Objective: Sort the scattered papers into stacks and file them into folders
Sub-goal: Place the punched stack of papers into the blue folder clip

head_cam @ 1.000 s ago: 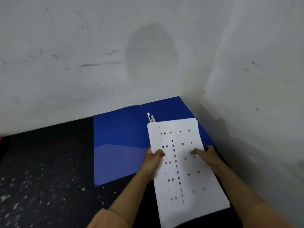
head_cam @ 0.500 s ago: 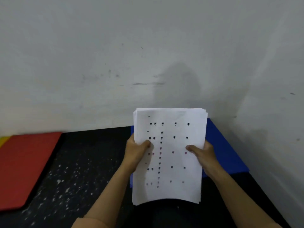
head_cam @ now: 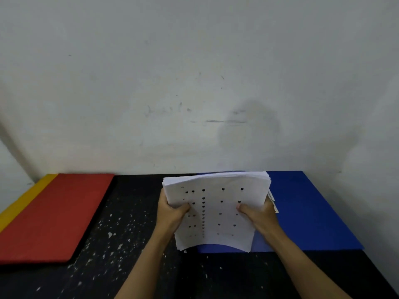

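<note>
Landmark: blue folder [head_cam: 302, 212], lying open and flat on the dark speckled table [head_cam: 121, 234].

Far left of it, a yellow folder [head_cam: 23, 201] peeks from under a matte red folder [head_cam: 56, 216], both closed, likely parked for other stacks.

Left hand [head_cam: 170, 214] grips the paper stack [head_cam: 216, 212] at its left edge, thumb on top. The stack stands over the blue folder's left part, bowed; thin white sheets printed with small dark marks. Probably being squared before filing.

Right hand [head_cam: 259, 214] grips the right edge likewise.
</note>
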